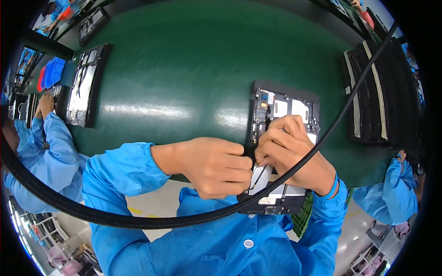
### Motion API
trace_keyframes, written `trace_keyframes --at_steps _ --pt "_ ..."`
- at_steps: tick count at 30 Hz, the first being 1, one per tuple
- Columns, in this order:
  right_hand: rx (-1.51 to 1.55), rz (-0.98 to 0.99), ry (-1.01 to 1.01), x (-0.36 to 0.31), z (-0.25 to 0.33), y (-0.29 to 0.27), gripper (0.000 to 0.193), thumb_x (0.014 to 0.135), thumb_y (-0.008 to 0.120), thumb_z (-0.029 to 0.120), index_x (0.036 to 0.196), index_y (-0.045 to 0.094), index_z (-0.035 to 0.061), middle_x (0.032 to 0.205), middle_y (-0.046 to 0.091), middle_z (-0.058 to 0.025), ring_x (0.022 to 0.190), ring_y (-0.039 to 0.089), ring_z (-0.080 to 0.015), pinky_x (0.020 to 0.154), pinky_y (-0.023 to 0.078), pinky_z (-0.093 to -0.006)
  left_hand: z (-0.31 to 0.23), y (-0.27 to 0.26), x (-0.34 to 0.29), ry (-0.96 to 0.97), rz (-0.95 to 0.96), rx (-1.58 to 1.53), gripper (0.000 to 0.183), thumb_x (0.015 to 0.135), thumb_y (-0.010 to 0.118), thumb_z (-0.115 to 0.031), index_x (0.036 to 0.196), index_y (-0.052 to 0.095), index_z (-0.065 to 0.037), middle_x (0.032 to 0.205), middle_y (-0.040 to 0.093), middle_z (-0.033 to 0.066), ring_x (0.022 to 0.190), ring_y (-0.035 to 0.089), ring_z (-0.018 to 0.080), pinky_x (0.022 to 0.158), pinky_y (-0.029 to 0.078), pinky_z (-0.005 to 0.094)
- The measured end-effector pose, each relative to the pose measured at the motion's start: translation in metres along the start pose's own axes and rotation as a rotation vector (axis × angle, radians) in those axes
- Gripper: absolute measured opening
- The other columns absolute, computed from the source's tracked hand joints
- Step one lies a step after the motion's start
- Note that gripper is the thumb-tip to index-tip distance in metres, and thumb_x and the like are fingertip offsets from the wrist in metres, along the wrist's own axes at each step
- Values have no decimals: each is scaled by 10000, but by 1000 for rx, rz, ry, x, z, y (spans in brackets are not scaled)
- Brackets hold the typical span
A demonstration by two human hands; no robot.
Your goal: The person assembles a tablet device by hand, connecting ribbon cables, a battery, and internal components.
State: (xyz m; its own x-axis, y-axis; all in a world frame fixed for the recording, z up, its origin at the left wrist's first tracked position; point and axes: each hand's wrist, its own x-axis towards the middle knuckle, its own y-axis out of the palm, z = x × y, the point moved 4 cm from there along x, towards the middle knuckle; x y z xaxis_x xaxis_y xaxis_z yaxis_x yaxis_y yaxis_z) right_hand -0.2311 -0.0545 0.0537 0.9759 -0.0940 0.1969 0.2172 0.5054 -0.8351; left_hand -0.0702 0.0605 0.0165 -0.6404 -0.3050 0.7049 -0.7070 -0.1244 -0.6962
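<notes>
An opened electronic device [278,208], with a black frame, white and silver plates and thin black cables, lies at the table's near edge, right of centre. My left hand [207,166] is closed at the device's left edge, fingers curled; anything inside them is hidden. Over the middle of the device, my right hand [294,149] is bent with thumb and fingers pinched together, its fingertips close to the left hand's. A thin black cable [260,177] runs down from beneath the right fingertips. Whether they grip it is not visible.
A thick black braided cable [184,221] curves across the view before my forearms. Another opened device [85,87] lies at left near blue bins [54,72]. Black padded panels [377,89] stand at right on the green table [184,60]. Co-workers sit at both sides.
</notes>
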Motion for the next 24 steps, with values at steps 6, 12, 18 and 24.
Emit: trace_keyframes --at_steps 6,12,18,24 --pt "-38 -183 -17 -3 -14 0 194 782 826 73 943 728 118 872 571 -33 963 583 -282 872 431 -412 6 1 3 15 -35 42 274 721 717 -252 862 667 -23 829 573 62 747 584 219 588 407 344" --pt "-32 -260 8 -3 -21 -1 162 794 821 45 915 729 102 872 561 -48 890 548 -291 803 406 -429 24 -9 4 42 26 86 281 717 733 -231 890 685 -15 847 614 56 744 606 195 569 404 325" --pt "3 -296 23 -2 -22 -2 191 779 798 -20 919 729 91 858 546 -56 841 553 -286 756 392 -425 34 -13 3 70 43 190 292 705 751 -229 900 711 -15 932 698 75 764 628 187 553 409 319" --pt "3 -315 51 -3 -21 -3 206 771 781 -36 933 734 81 860 549 -65 846 589 -288 753 405 -426 36 -16 4 59 55 141 294 692 747 -223 899 712 -18 984 721 91 772 637 197 575 456 311"
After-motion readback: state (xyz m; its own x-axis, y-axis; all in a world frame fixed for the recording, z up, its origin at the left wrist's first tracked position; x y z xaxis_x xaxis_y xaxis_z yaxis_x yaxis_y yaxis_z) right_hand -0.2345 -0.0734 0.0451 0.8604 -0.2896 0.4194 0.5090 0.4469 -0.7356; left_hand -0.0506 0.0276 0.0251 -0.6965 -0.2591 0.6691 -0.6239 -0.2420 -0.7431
